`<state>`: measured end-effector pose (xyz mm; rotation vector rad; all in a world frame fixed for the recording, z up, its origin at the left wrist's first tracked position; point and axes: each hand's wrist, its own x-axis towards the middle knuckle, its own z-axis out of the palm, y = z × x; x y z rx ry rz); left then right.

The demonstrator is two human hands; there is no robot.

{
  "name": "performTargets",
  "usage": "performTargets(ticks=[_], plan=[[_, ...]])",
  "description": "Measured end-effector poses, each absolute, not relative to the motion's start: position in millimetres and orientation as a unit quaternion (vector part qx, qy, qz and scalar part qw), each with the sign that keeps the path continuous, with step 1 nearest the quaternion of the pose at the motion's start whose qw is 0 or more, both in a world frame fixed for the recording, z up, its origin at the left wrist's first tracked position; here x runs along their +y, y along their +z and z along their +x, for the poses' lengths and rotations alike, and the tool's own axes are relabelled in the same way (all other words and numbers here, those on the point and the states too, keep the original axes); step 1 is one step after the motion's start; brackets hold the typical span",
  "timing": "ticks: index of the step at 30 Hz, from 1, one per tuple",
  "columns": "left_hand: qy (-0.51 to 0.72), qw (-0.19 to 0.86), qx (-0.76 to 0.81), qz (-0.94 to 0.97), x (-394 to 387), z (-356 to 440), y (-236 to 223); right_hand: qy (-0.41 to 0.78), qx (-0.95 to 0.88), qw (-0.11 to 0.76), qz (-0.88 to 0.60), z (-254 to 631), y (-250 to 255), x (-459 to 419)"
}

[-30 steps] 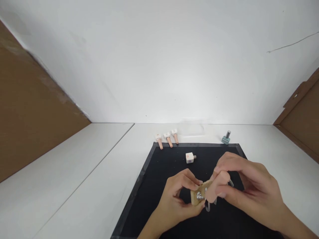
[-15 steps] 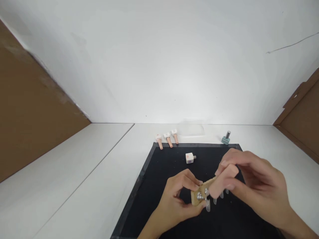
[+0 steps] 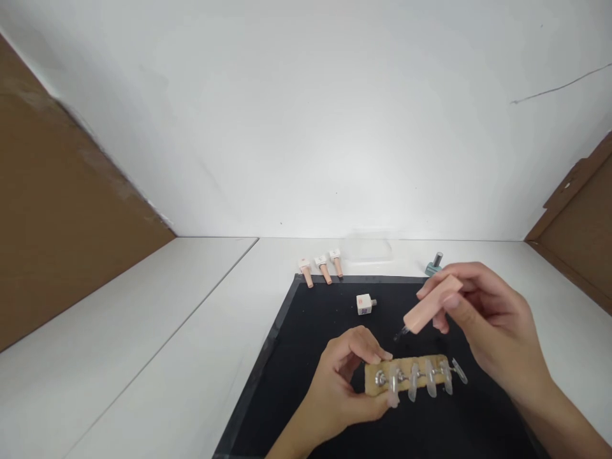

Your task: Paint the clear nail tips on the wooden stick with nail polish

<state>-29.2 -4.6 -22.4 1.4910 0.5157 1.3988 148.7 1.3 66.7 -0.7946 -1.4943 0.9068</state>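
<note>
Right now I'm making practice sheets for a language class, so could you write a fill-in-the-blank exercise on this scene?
The ____ hand grips the tan board.
The pink cap is in the ____ hand.
The open bottle lies on the ____ mat.
Missing words: left; right; black.

bright, diffuse | soft glow mid-wall | wide-angle stretch at edges

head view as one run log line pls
left hand: holds tan strip with clear tips | right hand: holds peach cap, brush off tips | white bottle: on black mat
</note>
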Motion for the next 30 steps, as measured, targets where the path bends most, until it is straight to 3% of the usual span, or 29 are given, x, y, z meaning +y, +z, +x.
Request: performTargets(ticks=[6, 11, 30], plan=[[0.547, 0.655, 0.171, 0.492, -3.4, -23.3, -26.1, 0.590, -0.473, 0.531, -0.382, 153.4, 71.1, 11.4], [0.521, 0.712, 0.180, 0.435, -3.8, -22.8, -25.3, 0.694, -0.408, 0.475, -0.356, 154.3, 68.4, 16.1], [0.477, 0.786, 0.156, 0.360, -9.4, -23.1, -17.9, 0.574, -0.608, 0.481, -0.264, 153.0, 72.1, 0.7]])
